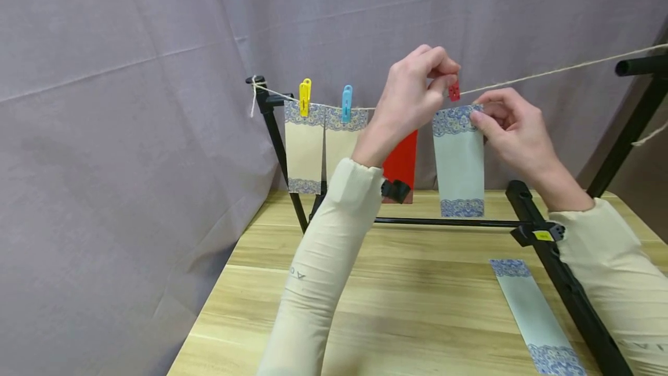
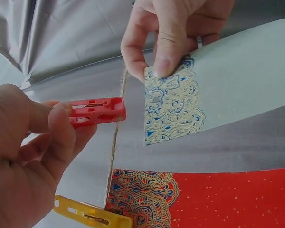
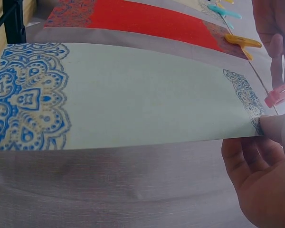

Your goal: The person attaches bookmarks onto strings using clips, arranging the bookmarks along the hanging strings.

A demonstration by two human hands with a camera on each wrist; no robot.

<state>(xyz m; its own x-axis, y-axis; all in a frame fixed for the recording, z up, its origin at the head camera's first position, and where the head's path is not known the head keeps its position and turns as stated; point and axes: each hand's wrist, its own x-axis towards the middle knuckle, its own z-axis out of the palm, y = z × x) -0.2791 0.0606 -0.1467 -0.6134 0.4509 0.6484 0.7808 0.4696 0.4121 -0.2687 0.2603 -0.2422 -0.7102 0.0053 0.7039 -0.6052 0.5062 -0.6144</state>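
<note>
My left hand (image 1: 414,89) pinches a red clothespin (image 2: 99,111) at the twine line (image 2: 115,142); its nose overlaps the twine in the left wrist view. My right hand (image 1: 514,126) pinches the upper right corner of a pale green paper strip (image 1: 459,161) between thumb and fingers. Blue and gold lace patterns border both ends of that strip, and it hangs just below the line. Left of it a red strip (image 1: 400,161) hangs from a yellow clothespin (image 2: 95,217), partly hidden in the head view by my left arm.
Two cream strips (image 1: 304,152) hang farther left under a yellow clothespin (image 1: 305,97) and a blue clothespin (image 1: 347,103). A black frame (image 1: 563,271) carries the line above a wooden table (image 1: 407,295). Another pale green strip (image 1: 534,309) lies on the table. Grey cloth (image 1: 130,132) hangs behind.
</note>
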